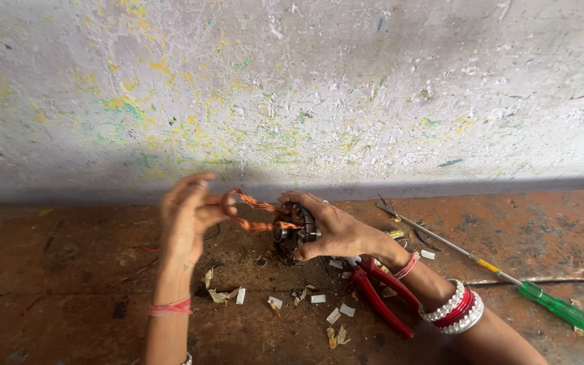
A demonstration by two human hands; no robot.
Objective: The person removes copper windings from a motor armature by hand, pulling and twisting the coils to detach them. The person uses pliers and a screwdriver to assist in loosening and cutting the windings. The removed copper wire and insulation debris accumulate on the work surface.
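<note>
Much of the small dark motor core [295,233] at the centre of the frame is hidden: the right hand [336,230] wraps over its right side and top, so only the left face with its metal hub and slotted edge shows, and its far side cannot be made out. The pliers [381,295] with red handles lie lower right of centre, their head tucked under the right wrist and out of sight. Both forearms are cut off by the bottom edge.

The right hand comes in from the lower right, wrist bent, fingers curled and clamped around the core, thumb pressing along its lower edge; it steadies the core just above the rusty brown work surface [49,270]. The left hand [187,216] rises from the bottom edge left of centre, forearm nearly upright, palm turned toward the core. Its thumb and forefinger are pinched on a loose bundle of copper wire [255,213] that stretches rightward into the core, while the other fingers fan apart above.

A long screwdriver [501,274] with a green handle lies slantwise at the right. Small white paper scraps [318,299] are scattered below the hands. A paint-flecked white wall [292,88] fills the upper half.
</note>
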